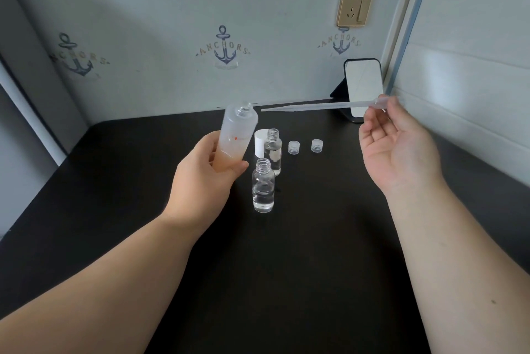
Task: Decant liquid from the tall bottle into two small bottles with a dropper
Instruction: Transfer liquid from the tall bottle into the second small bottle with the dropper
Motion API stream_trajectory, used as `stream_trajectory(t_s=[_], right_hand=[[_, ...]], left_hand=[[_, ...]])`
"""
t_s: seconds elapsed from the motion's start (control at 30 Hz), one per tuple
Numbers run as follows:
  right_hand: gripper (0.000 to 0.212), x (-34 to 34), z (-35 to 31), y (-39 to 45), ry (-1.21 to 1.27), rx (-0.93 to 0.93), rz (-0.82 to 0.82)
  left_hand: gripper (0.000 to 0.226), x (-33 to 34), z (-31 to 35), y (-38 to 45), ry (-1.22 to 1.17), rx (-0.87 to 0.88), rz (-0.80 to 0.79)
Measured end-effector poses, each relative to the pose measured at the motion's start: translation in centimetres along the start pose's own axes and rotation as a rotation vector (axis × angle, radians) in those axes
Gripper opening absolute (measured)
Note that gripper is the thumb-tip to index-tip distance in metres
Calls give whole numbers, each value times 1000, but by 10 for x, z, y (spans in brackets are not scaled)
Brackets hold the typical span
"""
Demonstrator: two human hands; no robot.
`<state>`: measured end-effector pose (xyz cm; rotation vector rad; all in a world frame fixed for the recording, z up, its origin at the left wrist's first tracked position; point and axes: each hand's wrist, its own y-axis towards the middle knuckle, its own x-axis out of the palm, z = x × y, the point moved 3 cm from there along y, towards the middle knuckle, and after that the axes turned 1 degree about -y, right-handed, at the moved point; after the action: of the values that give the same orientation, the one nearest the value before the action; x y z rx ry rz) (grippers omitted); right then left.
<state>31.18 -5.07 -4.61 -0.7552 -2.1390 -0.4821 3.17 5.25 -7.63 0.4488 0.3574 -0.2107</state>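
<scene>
My left hand (205,173) grips the tall frosted bottle (236,132) by its lower half, lifted off the table and tilted to the right, its mouth uncapped. Pale liquid fills its bottom part. My right hand (398,147) pinches the bulb end of a clear plastic dropper (315,107), which lies nearly level, its tip pointing left just short of the bottle's mouth. Two small clear bottles stand uncapped on the black table (286,282): the nearer one (263,187) holds some clear liquid, the farther one (274,152) stands just behind it.
A white cap (259,144) stands beside the farther small bottle. Two small clear screw caps (293,147) (316,145) sit to the right. A phone on a stand (362,89) leans at the back right by the wall, below a socket (355,5).
</scene>
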Motion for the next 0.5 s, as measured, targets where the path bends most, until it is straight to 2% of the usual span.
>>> stream_trajectory(t_s=[0.33,0.5], right_hand=[[11,1,-2,-1,-9,-29,-24],[7,0,-2,0,-35,-47,-18]], left_hand=[[50,-1,8,-2,72,61,6],[41,-2,4,-1,103,62,16]])
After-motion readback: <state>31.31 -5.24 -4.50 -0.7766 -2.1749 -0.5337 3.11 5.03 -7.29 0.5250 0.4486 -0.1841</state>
